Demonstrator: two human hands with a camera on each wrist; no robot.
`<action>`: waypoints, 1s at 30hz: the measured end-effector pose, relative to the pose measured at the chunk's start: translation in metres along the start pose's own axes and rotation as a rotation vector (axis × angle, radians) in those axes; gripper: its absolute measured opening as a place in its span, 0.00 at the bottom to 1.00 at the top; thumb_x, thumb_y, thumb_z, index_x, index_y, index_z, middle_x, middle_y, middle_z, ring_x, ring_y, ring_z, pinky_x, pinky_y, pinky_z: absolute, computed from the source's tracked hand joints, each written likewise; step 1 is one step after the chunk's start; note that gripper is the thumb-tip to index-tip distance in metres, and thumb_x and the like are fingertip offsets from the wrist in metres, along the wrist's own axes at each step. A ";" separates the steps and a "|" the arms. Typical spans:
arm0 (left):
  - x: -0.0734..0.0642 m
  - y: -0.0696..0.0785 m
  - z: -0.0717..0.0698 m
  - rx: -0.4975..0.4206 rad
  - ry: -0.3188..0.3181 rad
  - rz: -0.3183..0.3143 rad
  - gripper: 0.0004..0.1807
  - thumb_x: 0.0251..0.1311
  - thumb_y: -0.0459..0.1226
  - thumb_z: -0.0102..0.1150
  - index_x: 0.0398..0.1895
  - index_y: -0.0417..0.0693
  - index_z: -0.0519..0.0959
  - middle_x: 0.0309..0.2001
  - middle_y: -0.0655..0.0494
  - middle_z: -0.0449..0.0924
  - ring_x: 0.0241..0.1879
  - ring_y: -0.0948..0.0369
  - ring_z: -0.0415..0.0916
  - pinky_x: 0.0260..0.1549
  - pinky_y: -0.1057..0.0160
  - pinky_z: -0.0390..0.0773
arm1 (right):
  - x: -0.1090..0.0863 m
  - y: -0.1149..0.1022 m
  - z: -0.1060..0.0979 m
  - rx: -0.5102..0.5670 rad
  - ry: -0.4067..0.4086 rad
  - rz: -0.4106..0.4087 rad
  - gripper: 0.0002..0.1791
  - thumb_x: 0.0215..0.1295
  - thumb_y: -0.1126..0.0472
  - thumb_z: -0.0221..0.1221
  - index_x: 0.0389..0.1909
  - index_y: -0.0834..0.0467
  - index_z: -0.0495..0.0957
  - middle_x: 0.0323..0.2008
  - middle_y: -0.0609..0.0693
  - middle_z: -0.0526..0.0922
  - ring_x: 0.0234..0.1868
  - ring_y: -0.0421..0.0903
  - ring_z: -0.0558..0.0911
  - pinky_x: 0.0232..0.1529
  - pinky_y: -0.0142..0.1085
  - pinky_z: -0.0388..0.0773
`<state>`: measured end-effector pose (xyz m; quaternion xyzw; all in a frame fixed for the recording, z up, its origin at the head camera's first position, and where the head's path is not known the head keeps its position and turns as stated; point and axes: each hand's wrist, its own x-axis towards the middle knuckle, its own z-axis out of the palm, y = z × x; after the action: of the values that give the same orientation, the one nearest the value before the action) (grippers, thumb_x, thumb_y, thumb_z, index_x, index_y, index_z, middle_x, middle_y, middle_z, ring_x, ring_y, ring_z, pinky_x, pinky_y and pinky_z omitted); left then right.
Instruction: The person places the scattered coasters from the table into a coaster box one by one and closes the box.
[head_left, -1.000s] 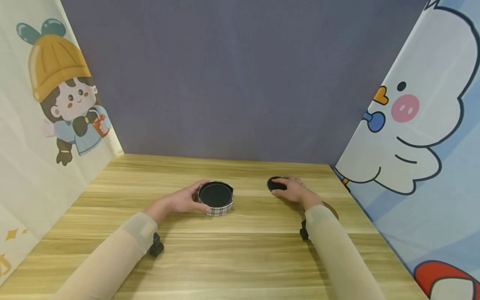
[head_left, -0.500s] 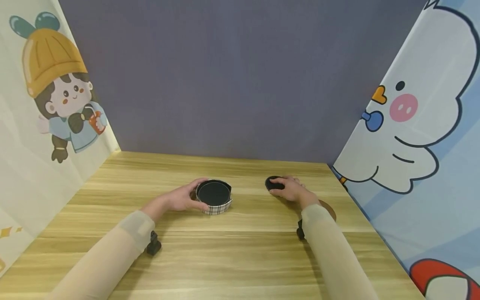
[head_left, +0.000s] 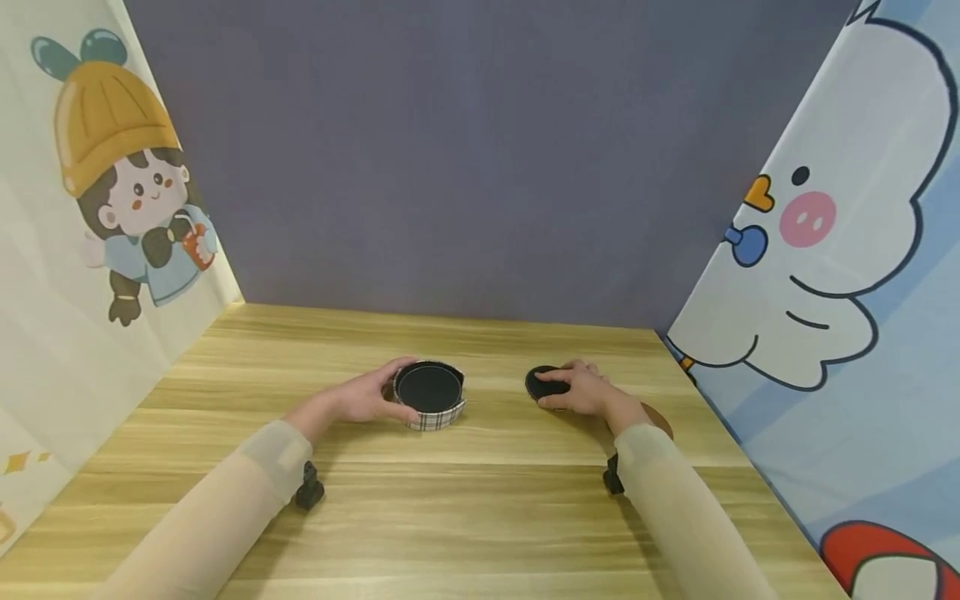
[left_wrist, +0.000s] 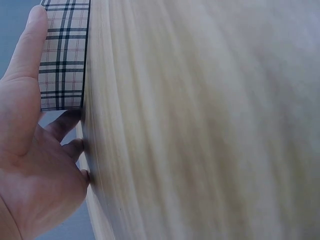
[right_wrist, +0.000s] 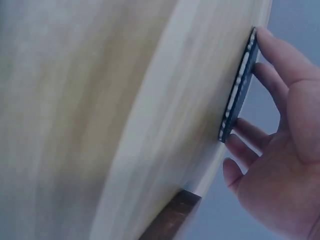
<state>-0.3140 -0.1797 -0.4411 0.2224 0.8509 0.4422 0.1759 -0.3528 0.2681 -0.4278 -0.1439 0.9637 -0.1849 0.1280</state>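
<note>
A round coaster holder (head_left: 430,418) with a black, white and red plaid side stands on the table, left of centre in the head view. Black round coasters (head_left: 429,387) fill its top, and there is a gap in its wall on the right. My left hand (head_left: 369,397) grips the holder from the left, thumb along the near side; the plaid wall (left_wrist: 62,60) shows beside the thumb in the left wrist view. Farther right, my right hand (head_left: 585,390) pinches a black round coaster (right_wrist: 239,90) with a white-stitched edge, low over the tabletop. The hand covers its right part.
A brown round object (head_left: 660,419) lies partly hidden behind the right wrist. The wood-grain table (head_left: 465,517) ends at a grey back panel (head_left: 450,167), with printed cartoon panels on the left and right.
My right hand has drawn the coaster slightly nearer to me and a little left. The left hand stays on the holder, and the head view has shifted slightly.
</note>
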 end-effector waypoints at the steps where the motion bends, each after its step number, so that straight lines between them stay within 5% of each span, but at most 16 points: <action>1: 0.000 0.000 0.000 0.001 0.000 -0.002 0.63 0.65 0.51 0.80 0.92 0.52 0.45 0.81 0.34 0.67 0.79 0.37 0.68 0.80 0.32 0.60 | -0.001 -0.001 0.000 -0.004 -0.005 -0.003 0.37 0.72 0.33 0.68 0.80 0.36 0.75 0.83 0.66 0.59 0.81 0.73 0.56 0.75 0.76 0.55; 7: 0.000 -0.002 0.001 0.004 0.004 -0.007 0.64 0.64 0.51 0.81 0.92 0.53 0.45 0.82 0.36 0.66 0.81 0.38 0.66 0.81 0.32 0.58 | -0.008 -0.005 0.001 -0.009 -0.032 -0.001 0.40 0.67 0.34 0.73 0.79 0.33 0.75 0.80 0.65 0.61 0.78 0.69 0.61 0.71 0.71 0.67; 30: -0.002 0.002 0.001 0.018 0.007 -0.017 0.63 0.64 0.52 0.81 0.92 0.55 0.46 0.82 0.36 0.65 0.81 0.38 0.64 0.81 0.31 0.57 | -0.036 -0.013 0.011 -0.007 -0.071 -0.125 0.45 0.60 0.33 0.78 0.78 0.30 0.74 0.67 0.58 0.70 0.62 0.57 0.70 0.61 0.60 0.74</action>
<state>-0.3116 -0.1793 -0.4397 0.2154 0.8573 0.4337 0.1746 -0.3131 0.2642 -0.4258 -0.2105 0.9484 -0.1839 0.1496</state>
